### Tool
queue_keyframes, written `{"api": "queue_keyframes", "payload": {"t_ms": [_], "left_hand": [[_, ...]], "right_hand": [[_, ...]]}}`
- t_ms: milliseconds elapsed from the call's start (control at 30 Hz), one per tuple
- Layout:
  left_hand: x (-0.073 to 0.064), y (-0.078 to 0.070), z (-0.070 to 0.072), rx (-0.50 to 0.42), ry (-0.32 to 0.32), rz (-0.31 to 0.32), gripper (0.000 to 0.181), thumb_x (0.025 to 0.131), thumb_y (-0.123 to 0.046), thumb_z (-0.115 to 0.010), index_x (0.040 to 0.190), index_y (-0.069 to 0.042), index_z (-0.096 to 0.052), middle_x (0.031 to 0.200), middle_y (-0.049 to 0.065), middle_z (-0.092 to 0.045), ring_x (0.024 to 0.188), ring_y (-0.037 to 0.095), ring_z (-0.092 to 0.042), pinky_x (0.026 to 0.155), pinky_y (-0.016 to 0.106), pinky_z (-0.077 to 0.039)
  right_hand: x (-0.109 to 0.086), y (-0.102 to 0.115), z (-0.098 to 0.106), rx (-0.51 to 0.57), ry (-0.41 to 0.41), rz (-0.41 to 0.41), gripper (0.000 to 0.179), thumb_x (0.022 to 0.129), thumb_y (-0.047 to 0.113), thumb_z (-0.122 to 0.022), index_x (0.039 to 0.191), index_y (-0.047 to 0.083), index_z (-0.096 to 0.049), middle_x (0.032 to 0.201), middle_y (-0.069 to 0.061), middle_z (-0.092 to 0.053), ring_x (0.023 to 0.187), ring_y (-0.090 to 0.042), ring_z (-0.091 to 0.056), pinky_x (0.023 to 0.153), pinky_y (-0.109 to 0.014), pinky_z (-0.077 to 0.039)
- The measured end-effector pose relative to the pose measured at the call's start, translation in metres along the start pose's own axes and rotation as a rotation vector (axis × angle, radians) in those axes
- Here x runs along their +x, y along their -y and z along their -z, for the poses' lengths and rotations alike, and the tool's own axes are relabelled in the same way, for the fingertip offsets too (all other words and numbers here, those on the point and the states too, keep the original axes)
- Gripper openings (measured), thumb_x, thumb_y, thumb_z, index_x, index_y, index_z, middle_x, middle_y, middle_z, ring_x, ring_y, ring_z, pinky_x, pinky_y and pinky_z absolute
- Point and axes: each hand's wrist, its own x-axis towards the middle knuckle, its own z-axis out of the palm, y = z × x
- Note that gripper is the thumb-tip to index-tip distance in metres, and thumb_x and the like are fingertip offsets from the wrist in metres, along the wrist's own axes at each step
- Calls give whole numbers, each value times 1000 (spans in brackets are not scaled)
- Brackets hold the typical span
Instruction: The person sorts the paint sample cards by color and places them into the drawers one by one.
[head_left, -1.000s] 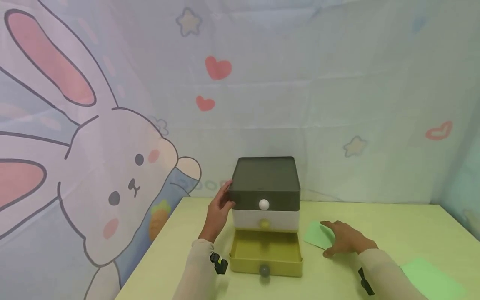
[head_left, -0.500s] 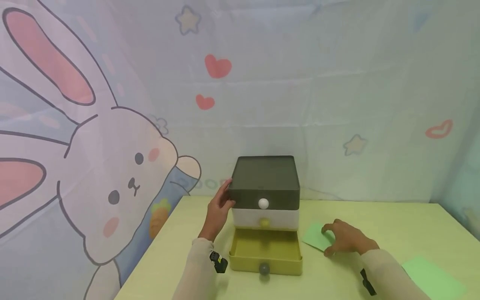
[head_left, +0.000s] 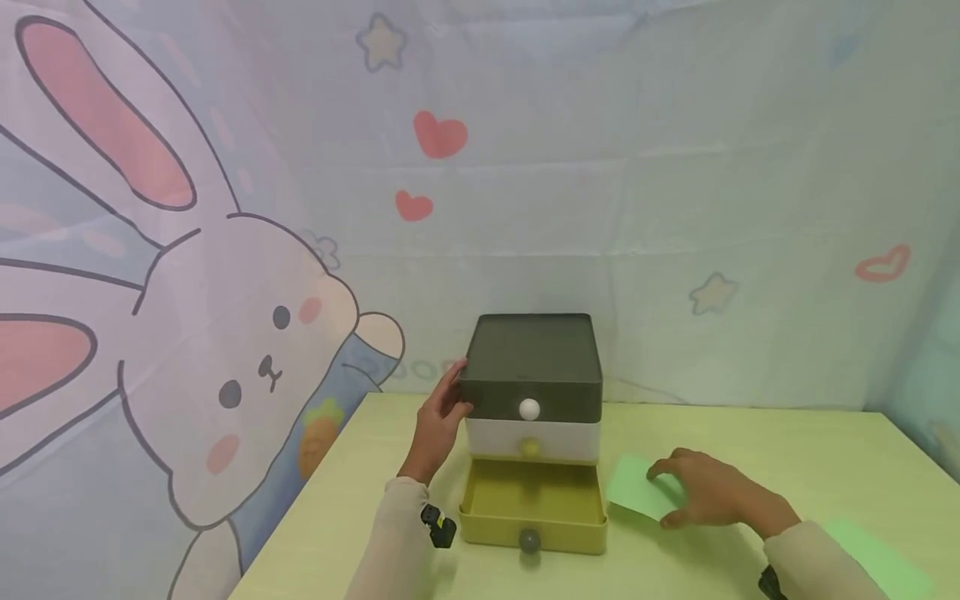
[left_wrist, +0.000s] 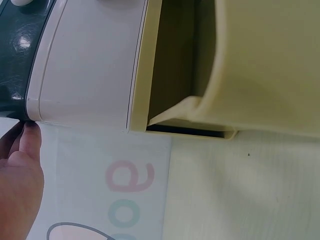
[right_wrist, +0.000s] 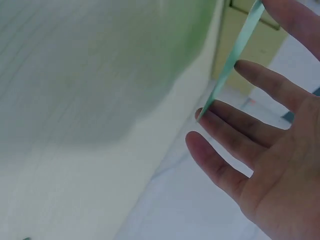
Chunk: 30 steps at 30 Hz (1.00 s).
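Observation:
A small desktop drawer unit stands in the head view, dark green on top, with a white drawer in the middle. Its bottom yellow drawer is pulled out, and no contents show inside. My left hand rests against the unit's left side near the top, fingers extended; the left wrist view shows a fingertip touching by the dark-white seam. Right of the unit, my right hand pinches a light green sheet of paper between thumb and fingers. The right wrist view shows this paper edge-on, raised off the table.
Another green paper sheet lies on the table at the right, partly behind my right sleeve. The pale yellow-green table meets a printed cloth backdrop behind the unit.
My right hand has shifted slightly right and toward me, and the green paper has come up off the table with it. The left hand and drawer unit stay put.

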Motion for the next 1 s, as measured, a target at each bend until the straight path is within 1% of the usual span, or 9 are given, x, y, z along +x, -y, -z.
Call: {"api": "queue_keyframes", "payload": {"t_ms": [133,267,333,533,667,733,833,900,1000], "left_hand": [[0,-1,-1,-1,0,3,65,98,-4,-55,151,-40,-42,150,10,-54,137,27,-55,110,51,-48],[0,-2,-2,3,-2,-4,65,98,-3,-54,152,-37,-42,150,11,-54,136,28,-55,109,51,-49],[0,-2,-2,7,-5,-2,65,98,-3,-54,152,-37,-42,149,11,-54,136,29,-56,109,51,-49],[0,0,-2,0,-5,11,64,99,-4,-54,151,-40,-42,151,9,-53,138,27,-54,111,52,-47],[0,-2,-2,-7,3,23,64,99,-4,-53,153,-37,-41,152,11,-52,139,28,-53,112,53,-46],[-2,-8,-1,-13,13,32,64,99,-2,-52,154,-32,-40,153,13,-50,140,30,-52,112,53,-45],[-6,-21,1,-17,31,44,63,99,-2,-51,156,-25,-38,155,15,-47,142,32,-49,114,53,-44],[-9,-30,2,-7,40,42,63,99,-2,-51,157,-22,-37,155,16,-47,142,32,-48,114,52,-44],[-12,-37,2,9,42,34,63,99,-3,-52,157,-21,-37,155,17,-47,142,32,-49,114,51,-45]], "right_hand": [[-12,13,9,22,0,42,60,70,45,-86,119,15,-68,114,-5,-64,103,-29,-64,82,-51,-56],[-19,25,19,16,18,58,60,72,46,-86,121,16,-68,116,-4,-64,104,-30,-64,80,-49,-56],[-21,29,24,8,31,51,60,71,46,-86,121,16,-68,116,-4,-64,104,-29,-64,80,-49,-56],[-27,29,33,8,46,32,58,71,44,-87,119,17,-68,116,-2,-64,104,-28,-64,81,-48,-55],[-29,31,33,8,20,96,55,74,45,-85,119,19,-68,119,0,-65,107,-29,-64,85,-45,-55],[-28,36,32,1,1,133,54,75,45,-84,119,21,-68,120,3,-64,108,-27,-64,86,-43,-56],[-25,46,31,-9,-25,186,53,75,46,-84,119,22,-68,122,6,-63,110,-24,-64,89,-40,-56],[-22,55,29,3,-21,214,52,76,46,-83,120,23,-68,123,6,-63,111,-23,-64,89,-38,-56],[-15,69,28,33,-2,246,52,77,47,-82,122,23,-67,124,6,-63,113,-22,-64,90,-38,-56]]}}
